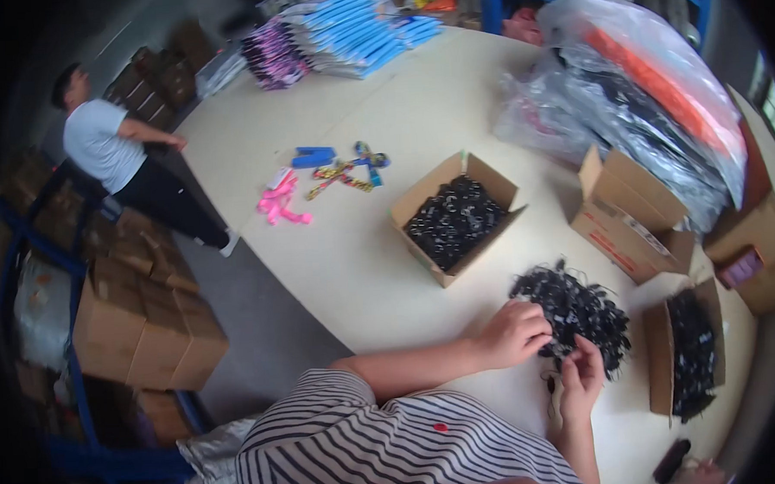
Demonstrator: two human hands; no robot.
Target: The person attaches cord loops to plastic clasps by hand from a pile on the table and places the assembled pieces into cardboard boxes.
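Note:
A loose pile of small black pieces [585, 307], some with shiny bits, lies on the pale table in front of me. My left hand [519, 333] is closed at the pile's near left edge, fingertips pinched together. Just to its right, my right hand [582, 374] has thumb and fingers drawn together at the pile's lower edge. Whatever either hand pinches is too small to make out. A thin dark strand [550, 384] shows between the hands, and I cannot tell whether it is held.
Cardboard boxes of similar black pieces stand left [422, 249] and right [659, 360] of the pile. Behind are an open carton [620, 227] and plastic-wrapped bundles [658, 109]. Colourful straps [341, 176] and blue packets [348, 36] lie farther off. A person [111, 146] stands beyond the table's left edge.

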